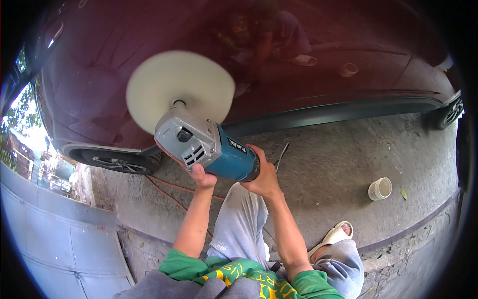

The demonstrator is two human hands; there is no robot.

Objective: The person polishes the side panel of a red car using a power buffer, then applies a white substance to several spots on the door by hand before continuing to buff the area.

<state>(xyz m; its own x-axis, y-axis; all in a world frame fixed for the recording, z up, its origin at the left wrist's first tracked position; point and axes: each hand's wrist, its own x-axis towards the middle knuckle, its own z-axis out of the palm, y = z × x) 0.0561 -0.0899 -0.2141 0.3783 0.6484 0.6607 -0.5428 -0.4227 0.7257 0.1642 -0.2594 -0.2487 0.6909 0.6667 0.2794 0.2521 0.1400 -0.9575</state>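
Note:
Both my hands hold a blue and silver Makita rotary polisher (209,149). My left hand (199,173) cups the metal gear head from its left side and below, thumb at the vent slots. My right hand (263,175) wraps around the rear of the blue motor housing; part of its grip is hidden. At the tool's front is a round cream polishing pad (183,80), its surface blurred as if spinning. The pad lies at the dark red car body panel (298,74), which shows reflections. Whether its whole face touches the paint I cannot tell.
A black side sill (306,116) runs along the car's lower edge, between a left wheel (119,160) and a far right wheel (450,112). An orange cord (173,183) trails over the concrete floor (328,160). A translucent plastic tub (380,188) stands to the right. A metal gate (56,239) is lower left.

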